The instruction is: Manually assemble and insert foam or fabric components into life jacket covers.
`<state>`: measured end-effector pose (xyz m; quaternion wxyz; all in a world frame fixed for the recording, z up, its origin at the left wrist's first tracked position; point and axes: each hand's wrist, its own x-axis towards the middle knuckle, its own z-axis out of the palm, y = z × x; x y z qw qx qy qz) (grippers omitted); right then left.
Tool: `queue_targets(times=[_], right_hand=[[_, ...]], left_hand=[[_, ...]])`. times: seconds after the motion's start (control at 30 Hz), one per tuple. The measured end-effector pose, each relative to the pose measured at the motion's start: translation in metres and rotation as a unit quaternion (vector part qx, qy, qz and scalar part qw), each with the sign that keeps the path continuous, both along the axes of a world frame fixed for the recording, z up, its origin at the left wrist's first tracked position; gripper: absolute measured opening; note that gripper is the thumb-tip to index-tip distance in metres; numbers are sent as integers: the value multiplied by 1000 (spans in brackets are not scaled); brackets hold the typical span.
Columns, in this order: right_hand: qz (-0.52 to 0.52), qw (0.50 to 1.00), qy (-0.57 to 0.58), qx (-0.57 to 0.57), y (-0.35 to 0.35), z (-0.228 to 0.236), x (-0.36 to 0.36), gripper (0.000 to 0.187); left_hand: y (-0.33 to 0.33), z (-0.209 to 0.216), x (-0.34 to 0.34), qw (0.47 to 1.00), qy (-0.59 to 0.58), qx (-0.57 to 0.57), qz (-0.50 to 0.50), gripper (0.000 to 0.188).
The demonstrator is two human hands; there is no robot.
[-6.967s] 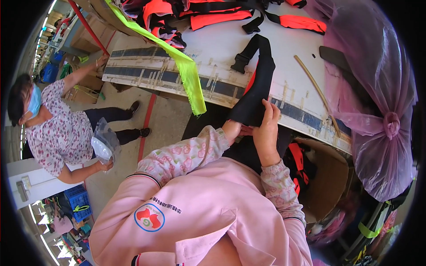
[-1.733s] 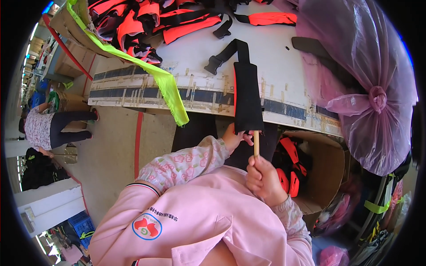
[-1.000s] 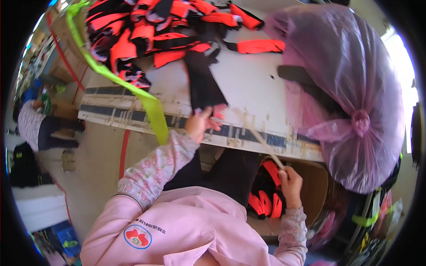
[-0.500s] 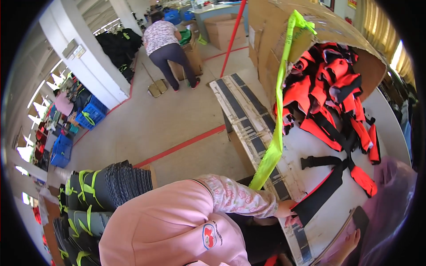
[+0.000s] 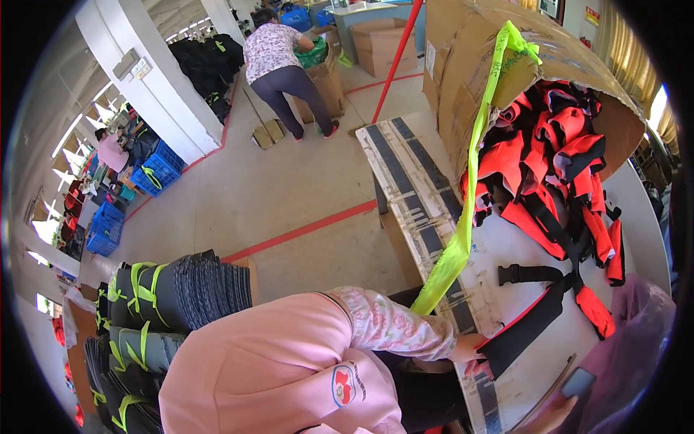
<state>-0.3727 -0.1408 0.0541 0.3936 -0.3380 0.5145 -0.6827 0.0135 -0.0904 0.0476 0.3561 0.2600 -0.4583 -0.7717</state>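
Observation:
My left hand [image 5: 468, 349], in a pink floral sleeve, grips the lower end of a black strap piece with red edging [image 5: 524, 329] on the white table. At its far end, this piece meets a black webbing strap with a buckle [image 5: 531, 274] and a red-orange flap [image 5: 595, 312]. My right hand [image 5: 558, 417] is low at the right, partly cut off by the picture's edge. Its fingers close on the lower edge of a flat grey-blue piece [image 5: 579, 382], whose kind I cannot make out. Behind lies a heap of red-and-black pieces [image 5: 553, 155], spilling from a tipped cardboard box [image 5: 459, 79].
A yellow-green ribbon [image 5: 463, 235] hangs from the box across the taped table edge [image 5: 419, 206]. Purple plastic [image 5: 629, 340] lies at the right. Tied stacks of dark fabric [image 5: 163, 296] stand at the left. Beyond, a person [image 5: 278, 65] bends over a carton.
My right hand has moved lower and nearer me. The dark flat piece beside it now shows as a tilted grey-blue face. My left hand keeps its grip; the whole view has shifted slightly.

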Motion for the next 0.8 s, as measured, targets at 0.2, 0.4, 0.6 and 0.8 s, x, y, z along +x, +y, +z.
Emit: queue_targets(times=[0.2,0.4,0.6,0.8], right_hand=[[-82,965,248,9,101,92,139,38],[72,958,200,-194,157,116,208,31],[33,843,515,-154,161,116,242,13],[47,841,527,-115,168,105,220,17]], left_hand=[[0,12,-1,1000,-1,2,-28,29],[3,-5,-26,988,-29,146,-42,28],[4,-119,-56,986,161,19,-41,26],[13,-68,-19,924,244,292,-26,25]])
